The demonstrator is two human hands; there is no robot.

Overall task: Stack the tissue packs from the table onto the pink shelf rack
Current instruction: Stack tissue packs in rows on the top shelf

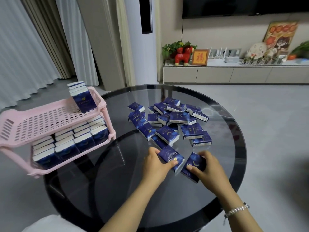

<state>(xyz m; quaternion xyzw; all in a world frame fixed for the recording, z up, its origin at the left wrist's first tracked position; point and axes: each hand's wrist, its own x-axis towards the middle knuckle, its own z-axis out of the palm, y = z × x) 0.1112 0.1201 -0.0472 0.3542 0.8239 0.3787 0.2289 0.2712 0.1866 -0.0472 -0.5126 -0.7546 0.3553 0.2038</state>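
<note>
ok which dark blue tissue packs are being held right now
The two nearest the table's front edge: left hand grips one pack, right hand the other; the pile lies untouched.

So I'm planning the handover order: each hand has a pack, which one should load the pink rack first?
Probably left. The left hand grips a tissue pack and is nearer the pink rack, which stands at the table's left; the right hand would have to cross over.

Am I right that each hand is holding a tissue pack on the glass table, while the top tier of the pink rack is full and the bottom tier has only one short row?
Not quite: the tiers are swapped. In the head view the pink rack's top tier holds only one short row, and the bottom tier is nearly full. The left hand and right hand do each hold a tissue pack on the glass table.
</note>
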